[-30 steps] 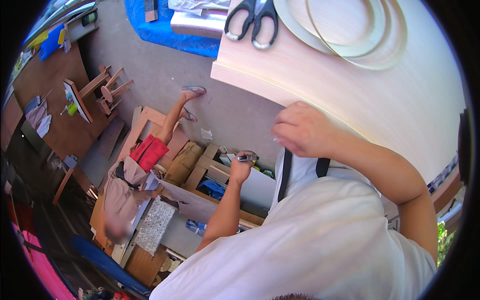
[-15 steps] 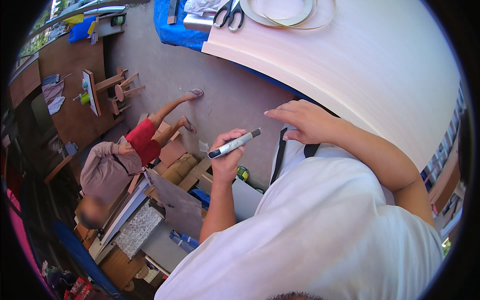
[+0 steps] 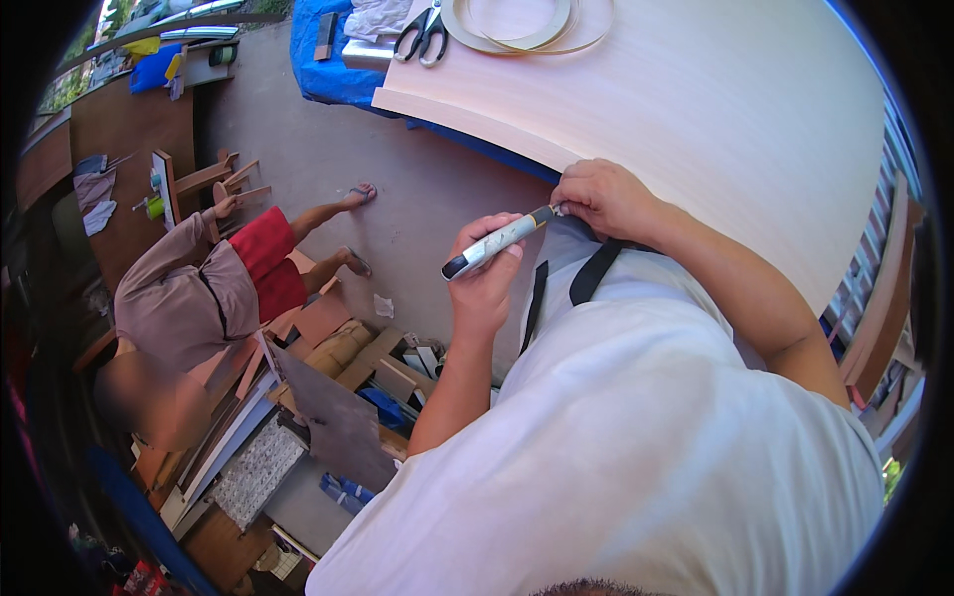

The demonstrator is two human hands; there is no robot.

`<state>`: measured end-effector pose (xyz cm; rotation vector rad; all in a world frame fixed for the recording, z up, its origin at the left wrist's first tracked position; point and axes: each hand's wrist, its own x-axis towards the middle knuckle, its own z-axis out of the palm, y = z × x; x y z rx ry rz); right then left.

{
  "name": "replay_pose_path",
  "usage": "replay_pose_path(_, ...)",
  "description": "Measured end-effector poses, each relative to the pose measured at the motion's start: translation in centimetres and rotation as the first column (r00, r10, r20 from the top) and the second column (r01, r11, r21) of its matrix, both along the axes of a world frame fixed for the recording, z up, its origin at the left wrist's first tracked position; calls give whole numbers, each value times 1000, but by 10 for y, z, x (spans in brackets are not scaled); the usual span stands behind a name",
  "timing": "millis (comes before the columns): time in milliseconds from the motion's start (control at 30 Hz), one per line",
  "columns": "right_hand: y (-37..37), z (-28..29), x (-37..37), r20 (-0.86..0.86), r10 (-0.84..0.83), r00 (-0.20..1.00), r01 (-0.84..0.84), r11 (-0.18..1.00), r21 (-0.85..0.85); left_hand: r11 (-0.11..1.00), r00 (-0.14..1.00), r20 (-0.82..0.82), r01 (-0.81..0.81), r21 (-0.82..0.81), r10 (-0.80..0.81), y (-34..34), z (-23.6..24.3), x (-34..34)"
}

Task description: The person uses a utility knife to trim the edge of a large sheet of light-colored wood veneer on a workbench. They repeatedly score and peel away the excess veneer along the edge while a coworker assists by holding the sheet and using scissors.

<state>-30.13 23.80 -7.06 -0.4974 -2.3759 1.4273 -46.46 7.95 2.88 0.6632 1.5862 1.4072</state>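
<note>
My left hand [image 3: 487, 283] grips a slim white and black utility knife [image 3: 497, 241], held up in front of my chest and pointing toward the edge of a large pale wooden board [image 3: 715, 109]. My right hand [image 3: 601, 197] pinches the knife's tip end, right at the board's near edge. Both hands are closed on the knife. A white shirt and a dark strap [image 3: 594, 273] lie below my hands.
Black-handled scissors [image 3: 425, 35] and a coil of pale edge banding [image 3: 527, 25] lie on the board's far end, over a blue tarp [image 3: 318, 60]. Another person [image 3: 214, 288] in red shorts bends over at the left. Boxes of wood scraps [image 3: 348, 358] sit on the concrete floor.
My left hand came up from the scrap box with the knife and raised it toward the board. My right hand moved onto the knife's tip. The view tilted.
</note>
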Motion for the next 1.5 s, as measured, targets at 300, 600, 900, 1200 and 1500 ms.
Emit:
replay_pose_path(300, 74, -41, -29, 9, -57, 998, 50, 938, 342, 1000, 964, -264, 2, -22, -8, 61, -39, 3)
replay_pose_path(600, 100, -62, -81, 61, 12, 998, -35, 917, 398, 993, 961, -265, -102, -58, 83, 90, -67, -34)
replay_pose_path(900, 106, -72, -107, 41, 29, 999, -44, 911, 411, 985, 966, -241, -125, -116, 94, 100, -67, -60)
replay_pose_path(1200, 108, -67, -110, 65, 71, 995, -91, 915, 394, 973, 972, -191, -167, -157, 136, 107, -54, -56)
replay_pose_path(1500, 106, -65, -111, 77, 74, 994, -98, 918, 385, 967, 963, -242, -167, -191, 119, 114, -51, -55)
